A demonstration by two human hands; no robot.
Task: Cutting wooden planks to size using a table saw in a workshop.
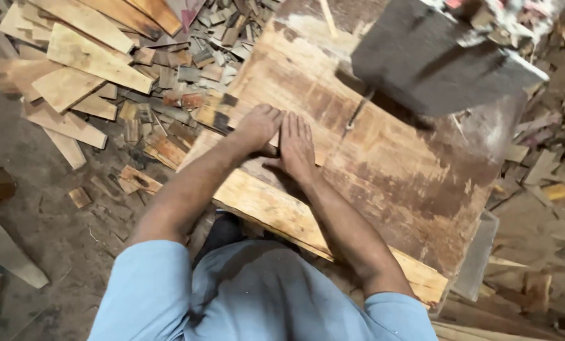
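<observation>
Hands side by side on a worn wooden saw table (pixel 383 170), we press a small strip of wood flat against its stained top and face the thin upright blade (pixel 360 112) that drops from the dark machine housing (pixel 434 60). Our left hand (pixel 257 126) is curled, knuckles up, over the near end of the small wood piece (pixel 275 140), which is mostly hidden beneath both palms; our right hand (pixel 297 146) lies flat and open with fingers stretched toward the blade, bearing down instead of gripping. The piece sits on the table just short of the blade, toward our body. A pale plank (pixel 276 211) runs along the table's near edge, below our wrists. Left of the table, offcuts and longer boards (pixel 80 57) are heaped on the dusty floor (pixel 55 215); right of the table, more scraps (pixel 547 170) lie scattered. In our judgement, doing this well means keeping the strip pinned flat to the table, feeding it straight at the blade with even pressure from both hands, and keeping the fingertips to either side of the cutting line, since the right fingers already point directly at the blade and lie near it.
</observation>
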